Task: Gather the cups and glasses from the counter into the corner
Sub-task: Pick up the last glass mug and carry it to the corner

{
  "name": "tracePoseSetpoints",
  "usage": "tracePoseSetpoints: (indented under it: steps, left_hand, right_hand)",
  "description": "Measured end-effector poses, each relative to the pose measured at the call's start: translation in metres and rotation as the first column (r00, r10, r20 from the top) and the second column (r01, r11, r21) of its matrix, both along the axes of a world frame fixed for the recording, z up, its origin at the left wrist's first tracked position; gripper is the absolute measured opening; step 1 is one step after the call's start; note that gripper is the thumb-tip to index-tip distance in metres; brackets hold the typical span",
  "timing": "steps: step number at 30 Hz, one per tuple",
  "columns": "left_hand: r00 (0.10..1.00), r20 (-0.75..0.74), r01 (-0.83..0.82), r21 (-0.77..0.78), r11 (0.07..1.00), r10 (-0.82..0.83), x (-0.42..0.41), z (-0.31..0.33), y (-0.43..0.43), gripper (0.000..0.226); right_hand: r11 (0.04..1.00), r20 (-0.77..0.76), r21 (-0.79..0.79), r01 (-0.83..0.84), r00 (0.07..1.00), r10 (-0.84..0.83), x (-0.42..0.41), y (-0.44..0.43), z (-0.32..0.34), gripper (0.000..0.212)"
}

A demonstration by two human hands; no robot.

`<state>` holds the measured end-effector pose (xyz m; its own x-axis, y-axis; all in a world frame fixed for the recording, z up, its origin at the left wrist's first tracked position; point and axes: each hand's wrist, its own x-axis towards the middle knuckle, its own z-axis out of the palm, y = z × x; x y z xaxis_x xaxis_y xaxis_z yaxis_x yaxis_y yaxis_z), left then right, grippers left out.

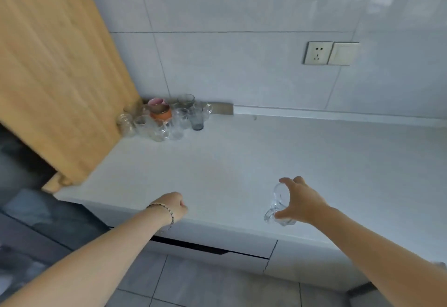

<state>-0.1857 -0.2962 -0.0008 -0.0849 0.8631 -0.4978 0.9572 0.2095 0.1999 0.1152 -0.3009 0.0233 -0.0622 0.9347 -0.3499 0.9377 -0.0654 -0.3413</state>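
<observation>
one clear glass mug [280, 204] sits in the right hand [302, 204], whose grip wraps its rim and side near the front edge of the white surface [254, 156]. well apart, a cluster of glasses [167, 118] with an orange cup [160, 112] crowds the far corner beside a wooden panel [53, 64]. the left hand [175, 206], wearing a bracelet [167, 211], has its grip clenched into an empty fist at the surface's front edge.

Glasses [167, 118] clustered in counter [242, 156] back-left corner, against wall [242, 64].
</observation>
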Motion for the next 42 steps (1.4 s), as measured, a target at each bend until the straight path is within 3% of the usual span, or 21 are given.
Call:
tracePoseSetpoints:
  steps: [9,13,20,27,31,35,38,42]
  left_hand:
    - [0.997,0.034,-0.068,-0.008,0.998,0.068,-0.103,-0.011,0.101,0.036]
    - [0.99,0.056,-0.126,-0.032,0.992,0.128,-0.13,-0.027,0.15,0.028]
    - [0.979,0.042,-0.196,-0.074,0.978,0.199,-0.182,-0.034,0.229,0.012]
    - [0.984,0.05,-0.162,-0.127,0.979,0.17,-0.245,-0.05,0.278,0.011]
    - [0.993,0.078,-0.08,-0.159,0.984,0.094,-0.277,-0.061,0.302,0.011]
    - [0.995,0.101,0.035,-0.19,0.981,-0.016,-0.303,-0.066,0.318,0.018]
    - [0.992,0.107,0.092,-0.192,0.977,-0.072,-0.317,-0.066,0.325,0.011]
    - [0.981,0.099,0.182,-0.18,0.967,-0.166,-0.322,-0.069,0.33,0.034]
  right_hand:
    - [0.999,0.036,-0.017,-0.041,0.999,0.041,-0.093,0.119,-0.016,0.093]
    - [0.999,0.02,0.007,-0.033,0.999,0.033,-0.13,0.187,-0.034,0.102]
    - [0.997,-0.041,-0.023,-0.076,0.996,0.075,-0.216,0.305,-0.066,0.09]
    - [0.995,0.073,-0.058,-0.078,0.994,0.082,-0.293,0.376,-0.085,0.09]
    - [0.998,0.11,-0.047,0.046,0.993,-0.041,-0.321,0.39,-0.094,0.089]
    - [0.964,0.072,-0.067,0.258,0.965,-0.254,-0.343,0.394,-0.101,0.092]
    - [0.926,0.037,-0.056,0.373,0.928,-0.371,-0.353,0.394,-0.102,0.087]
    - [0.904,0.053,-0.058,0.423,0.906,-0.42,-0.356,0.382,-0.106,0.087]
